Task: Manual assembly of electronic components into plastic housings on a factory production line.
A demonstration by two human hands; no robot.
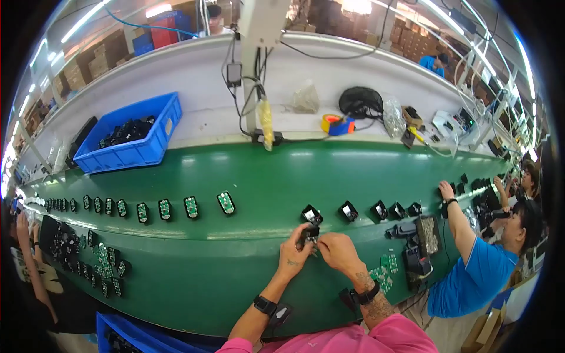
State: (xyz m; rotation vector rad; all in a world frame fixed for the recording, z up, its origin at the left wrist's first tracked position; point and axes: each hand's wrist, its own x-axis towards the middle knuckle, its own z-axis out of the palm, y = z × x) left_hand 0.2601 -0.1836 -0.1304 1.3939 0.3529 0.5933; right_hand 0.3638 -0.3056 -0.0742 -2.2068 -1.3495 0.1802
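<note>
In front of me my left hand (292,254) grips a small black plastic housing (308,235). My right hand (340,253) is closed with its fingertips at the right side of that housing; whatever they pinch is too small to make out. Just beyond my hands lies another black housing with a white part inside (311,214). A similar open housing (348,211) sits to its right, with several more in line. Green circuit boards (384,272) are spread beside my right forearm. On the left runs a row of black housings with green boards in them (225,202).
The green bench (235,241) stretches across the view. A blue bin of black parts (129,141) stands back left. Near the right co-worker (477,270) are a tray (428,234) and a black device (415,262). A tape roll (338,125) lies on the back shelf.
</note>
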